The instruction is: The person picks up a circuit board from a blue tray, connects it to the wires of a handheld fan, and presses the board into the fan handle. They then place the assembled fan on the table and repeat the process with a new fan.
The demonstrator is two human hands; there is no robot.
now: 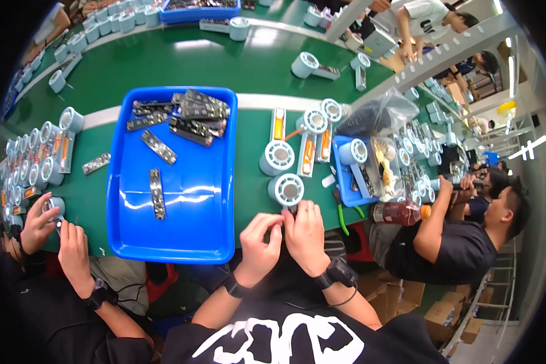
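At the table's near edge, a light-blue housing [286,189] with a round slotted head, like a handheld fan, points away from me. My right hand [304,233] is closed around its lower part, fingers pressed together and covering the handle. My left hand [261,244] is curled beside it, thumb and fingertips pinched close to the right hand. Whatever the pinch holds is hidden. Just beyond lie similar housings [277,158], some with orange battery cells [308,155] in open handles. Left of my hands stands a blue tray [182,239] with several black circuit boards [158,194].
A co-worker's hands [73,249] handle a similar housing at the left, beside rows of housings [42,158]. On the right are green-handled pliers [343,219], a small blue bin [346,197] and a bottle of red drink [397,213]. A green conveyor belt [224,67] runs beyond.
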